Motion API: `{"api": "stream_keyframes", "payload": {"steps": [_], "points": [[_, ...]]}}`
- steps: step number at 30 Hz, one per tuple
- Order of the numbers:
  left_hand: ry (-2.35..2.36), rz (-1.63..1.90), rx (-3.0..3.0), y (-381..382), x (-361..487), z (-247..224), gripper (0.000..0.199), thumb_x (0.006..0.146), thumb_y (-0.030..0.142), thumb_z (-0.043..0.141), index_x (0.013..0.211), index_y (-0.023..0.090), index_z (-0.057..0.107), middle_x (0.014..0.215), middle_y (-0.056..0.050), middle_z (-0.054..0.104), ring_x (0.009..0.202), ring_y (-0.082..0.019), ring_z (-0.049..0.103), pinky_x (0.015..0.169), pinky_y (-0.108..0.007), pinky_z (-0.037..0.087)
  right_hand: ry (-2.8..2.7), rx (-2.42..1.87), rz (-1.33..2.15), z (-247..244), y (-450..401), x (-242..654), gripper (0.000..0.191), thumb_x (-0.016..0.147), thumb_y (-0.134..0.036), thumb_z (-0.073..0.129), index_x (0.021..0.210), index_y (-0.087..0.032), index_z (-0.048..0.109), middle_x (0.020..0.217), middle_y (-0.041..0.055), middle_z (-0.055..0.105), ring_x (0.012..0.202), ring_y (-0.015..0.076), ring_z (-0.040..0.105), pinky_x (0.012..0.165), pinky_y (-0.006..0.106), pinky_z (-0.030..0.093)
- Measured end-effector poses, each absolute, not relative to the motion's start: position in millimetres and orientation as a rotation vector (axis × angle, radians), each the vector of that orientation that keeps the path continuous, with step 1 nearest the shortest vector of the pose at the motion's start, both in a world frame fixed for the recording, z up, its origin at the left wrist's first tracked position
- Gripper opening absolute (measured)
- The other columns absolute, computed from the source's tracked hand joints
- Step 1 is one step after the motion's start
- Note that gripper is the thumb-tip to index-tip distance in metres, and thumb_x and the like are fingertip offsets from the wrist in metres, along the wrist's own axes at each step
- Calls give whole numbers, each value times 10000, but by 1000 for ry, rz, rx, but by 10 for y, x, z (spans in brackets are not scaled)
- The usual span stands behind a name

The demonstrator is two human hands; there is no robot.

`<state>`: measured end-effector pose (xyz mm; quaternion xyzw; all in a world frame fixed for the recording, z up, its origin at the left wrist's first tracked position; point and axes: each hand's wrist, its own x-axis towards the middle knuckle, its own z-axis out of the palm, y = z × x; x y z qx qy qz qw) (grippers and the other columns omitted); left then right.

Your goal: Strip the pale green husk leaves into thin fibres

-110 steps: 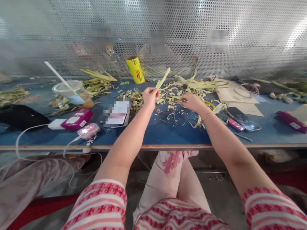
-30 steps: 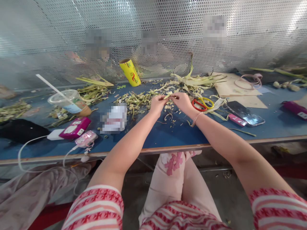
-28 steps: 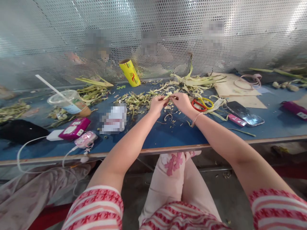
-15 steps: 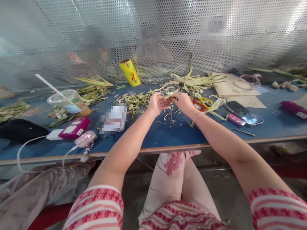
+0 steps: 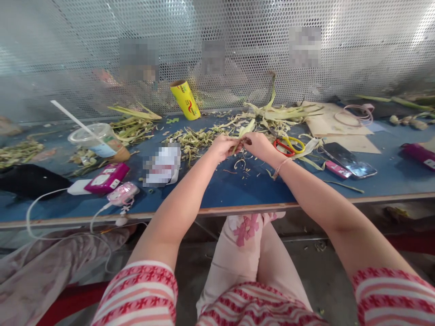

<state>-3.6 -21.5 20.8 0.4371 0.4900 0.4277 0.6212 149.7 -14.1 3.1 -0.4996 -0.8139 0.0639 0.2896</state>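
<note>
Both hands (image 5: 222,147) (image 5: 257,144): fingers (image 5: 233,143) drawn together, pinching pale green leaf (image 5: 247,128).

Left grip (image 5: 225,146) pinches beside the right grip (image 5: 257,143), forearms (image 5: 186,192) slanting inward.

There are two hands (image 5: 224,147) (image 5: 257,144), one pair of scissors (image 5: 286,141), one yellow tube (image 5: 186,100), one plastic cup (image 5: 109,146), one straw (image 5: 73,118), two magenta packs (image 5: 107,178) (image 5: 418,155) and one dark-screened phone (image 5: 348,158).

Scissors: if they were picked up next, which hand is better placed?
Probably the right hand: the scissors lie beside it, handles near its wrist. The left hand is farther off, beyond the right, its fingers on a leaf strip.
</note>
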Motion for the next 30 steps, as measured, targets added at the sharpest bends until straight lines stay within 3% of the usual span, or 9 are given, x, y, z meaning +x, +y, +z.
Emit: {"api": "stream_keyframes", "payload": {"steps": [6,12,18,30], "points": [[1081,1060,951,-209,-42,204,287,893,-4,559,639,96,650,512,-10,604,502,-60,574,686,-244,513,-2177,-1332,236,90,-159,1553,382,824,-100,567,1177,-122,712,859,70,741,797,179,645,793,278,463],[1102,1100,990,-188,-52,175,235,878,14,595,666,111,626,525,-14,634,527,-69,617,678,-227,530,-2147,-1325,204,186,-216,1594,413,825,-110,556,1214,-107,694,894,91,747,845,198,668,842,302,488],[1128,1174,1149,-178,-30,140,94,857,48,634,853,142,632,548,11,660,527,-91,641,637,-229,525,-2205,-1279,196,201,-231,1587,456,814,-70,528,1246,-84,672,941,121,750,897,222,670,871,331,495],[1166,1215,1303,-169,-13,103,116,831,81,665,748,145,714,572,14,656,539,-86,613,685,-242,517,-2219,-1116,106,149,-127,1650,325,867,-82,477,1068,-139,726,1023,131,690,1019,238,618,946,376,479]]}}
